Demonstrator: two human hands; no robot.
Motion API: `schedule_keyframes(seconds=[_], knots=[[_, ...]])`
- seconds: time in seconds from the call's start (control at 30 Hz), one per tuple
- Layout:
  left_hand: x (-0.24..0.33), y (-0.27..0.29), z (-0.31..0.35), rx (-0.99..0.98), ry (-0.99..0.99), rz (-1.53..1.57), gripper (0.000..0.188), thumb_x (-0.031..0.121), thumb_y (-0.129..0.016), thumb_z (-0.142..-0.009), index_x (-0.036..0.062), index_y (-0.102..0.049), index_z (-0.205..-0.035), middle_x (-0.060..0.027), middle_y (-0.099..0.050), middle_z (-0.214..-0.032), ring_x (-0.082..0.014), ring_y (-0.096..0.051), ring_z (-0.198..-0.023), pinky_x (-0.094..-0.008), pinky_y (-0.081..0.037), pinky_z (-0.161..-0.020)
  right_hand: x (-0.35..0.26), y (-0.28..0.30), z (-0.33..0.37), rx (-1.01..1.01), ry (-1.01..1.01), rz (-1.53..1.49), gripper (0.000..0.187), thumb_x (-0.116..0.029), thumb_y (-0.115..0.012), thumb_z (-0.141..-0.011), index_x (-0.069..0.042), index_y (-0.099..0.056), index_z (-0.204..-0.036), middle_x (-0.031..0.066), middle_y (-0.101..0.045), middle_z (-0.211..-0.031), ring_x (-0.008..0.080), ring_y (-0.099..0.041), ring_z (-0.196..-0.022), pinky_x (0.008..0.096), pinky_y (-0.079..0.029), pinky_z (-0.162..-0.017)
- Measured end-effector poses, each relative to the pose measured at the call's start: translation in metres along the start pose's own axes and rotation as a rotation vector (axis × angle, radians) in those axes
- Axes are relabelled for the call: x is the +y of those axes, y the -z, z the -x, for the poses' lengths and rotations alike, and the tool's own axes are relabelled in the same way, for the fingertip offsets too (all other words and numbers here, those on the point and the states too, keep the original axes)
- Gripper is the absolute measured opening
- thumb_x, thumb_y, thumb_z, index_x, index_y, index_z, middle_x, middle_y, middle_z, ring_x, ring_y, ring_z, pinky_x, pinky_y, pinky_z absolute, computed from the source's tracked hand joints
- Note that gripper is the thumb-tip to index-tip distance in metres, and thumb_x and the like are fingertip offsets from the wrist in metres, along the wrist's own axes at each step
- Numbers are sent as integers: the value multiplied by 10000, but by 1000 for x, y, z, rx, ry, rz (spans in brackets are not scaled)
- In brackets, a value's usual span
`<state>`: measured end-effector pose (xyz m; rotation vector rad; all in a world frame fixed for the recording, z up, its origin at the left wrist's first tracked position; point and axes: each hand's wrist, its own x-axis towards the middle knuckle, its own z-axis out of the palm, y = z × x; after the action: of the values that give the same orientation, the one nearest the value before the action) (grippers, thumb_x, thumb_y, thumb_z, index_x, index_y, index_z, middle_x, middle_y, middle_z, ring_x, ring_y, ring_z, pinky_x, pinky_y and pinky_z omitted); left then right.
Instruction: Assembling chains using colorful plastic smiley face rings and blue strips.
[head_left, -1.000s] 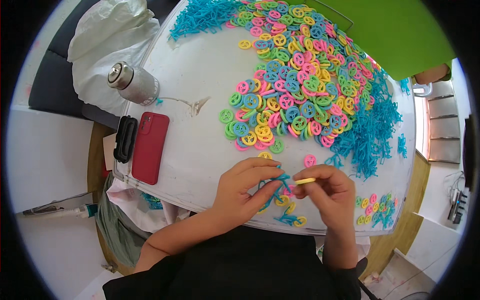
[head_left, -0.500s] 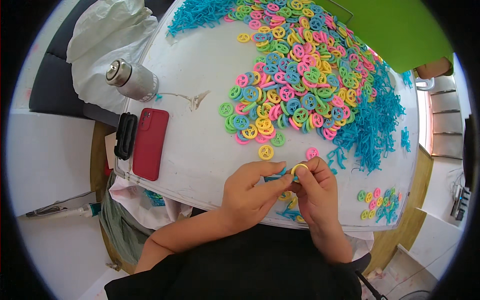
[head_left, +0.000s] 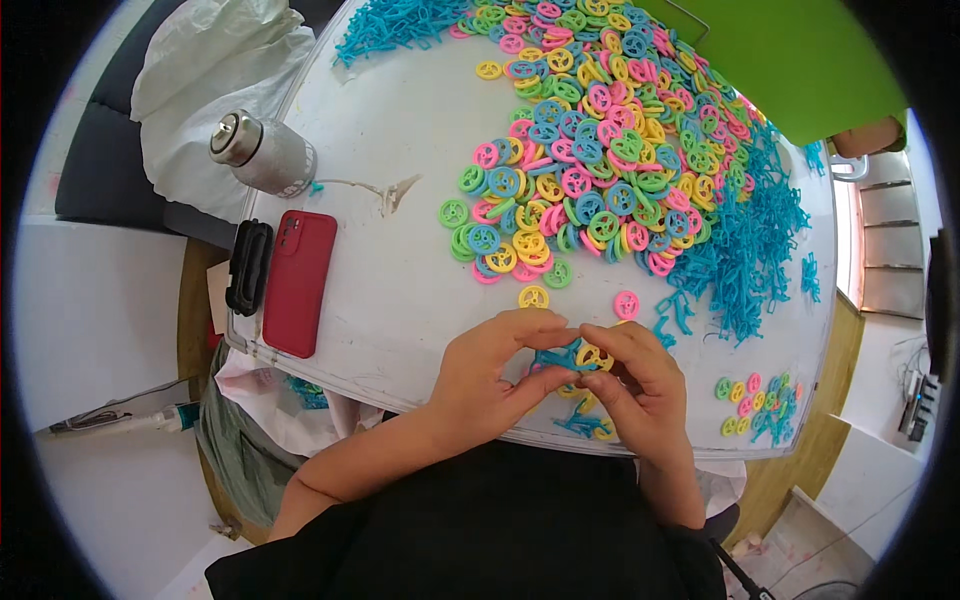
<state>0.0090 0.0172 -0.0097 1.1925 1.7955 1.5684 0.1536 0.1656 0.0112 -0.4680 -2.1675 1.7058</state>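
Note:
Near the front edge of the table, my left hand [head_left: 492, 370] pinches a blue plastic frame piece [head_left: 557, 357] between thumb and fingers. A yellow spoked wheel [head_left: 594, 358] meets the blue piece at its right end, and my right hand [head_left: 640, 392] closes thumb and fingers around that wheel. Whether the wheel is fixed to the frame cannot be made out. Below the hands lie blue frame pieces [head_left: 583, 424] with yellow wheels, partly covered by my fingers. Just beyond my fingers, a loose yellow wheel [head_left: 534, 297] and a pink wheel [head_left: 626, 305] rest on the table.
A large heap of coloured wheels [head_left: 600, 150] fills the far middle, with blue frame pieces [head_left: 745, 255] piled on its right. Small wheels and blue parts [head_left: 760, 405] lie front right. At left are a red phone [head_left: 301, 285], a black case [head_left: 249, 268] and a metal bottle [head_left: 265, 155].
My right fingers have shifted from an edge-on pinch to a wider grip on the yellow wheel, whose spoked face now shows. More of the blue frame piece is visible.

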Motion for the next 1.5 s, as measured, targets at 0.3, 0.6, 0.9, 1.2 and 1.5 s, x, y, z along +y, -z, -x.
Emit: schedule_keyframes(seconds=[0.3, 0.6, 0.9, 1.2, 1.5], knots=[[6, -2, 4, -9, 164, -183, 401, 84, -829, -773, 35, -660, -1133, -128, -624, -1208, -250, -688, -1007, -327, -537, -845, -10, 13, -13, -198, 190, 543, 407, 17, -704, -838, -45, -664, -1239, 71, -643, -801, 120, -622, -704, 244, -520, -631], [14, 8, -17, 32, -388, -274, 353, 146, -821, -767, 57, -673, -1074, -119, -699, -1112, -282, -684, -984, -369, -566, -797, 0, 5, -8, 58, -494, -540, 298, -67, -604, -960, 44, -601, -1236, 62, -662, -825, 112, -627, -610, 260, -559, -520], [-5, 31, -12, 106, -350, -378, 303, -11, -754, -738, 46, -720, -1034, -120, -717, -980, -259, -690, -858, -342, -544, -685, -3, 14, -66, -290, -655, -465, 284, -80, -597, -960, -14, -623, -1235, 102, -681, -803, 147, -672, -672, 282, -551, -557], [-4, 36, -14, 203, 67, -183, 300, -60, -701, -850, 14, -670, -1139, -90, -722, -992, -149, -698, -889, -251, -524, -722, 11, -33, -104, -100, 281, 1034, 215, -113, -753, -750, -70, -679, -947, 57, -617, -925, 271, -625, -847, 387, -522, -701], [-1, 35, -21, 123, 187, 52, 223, -12, -721, -870, 20, -666, -1084, -70, -699, -995, -107, -674, -885, -237, -529, -701, 3, -2, -88, 105, 393, 621, 203, -25, -724, -820, -58, -714, -1020, 73, -680, -941, 205, -646, -805, 317, -497, -678]])
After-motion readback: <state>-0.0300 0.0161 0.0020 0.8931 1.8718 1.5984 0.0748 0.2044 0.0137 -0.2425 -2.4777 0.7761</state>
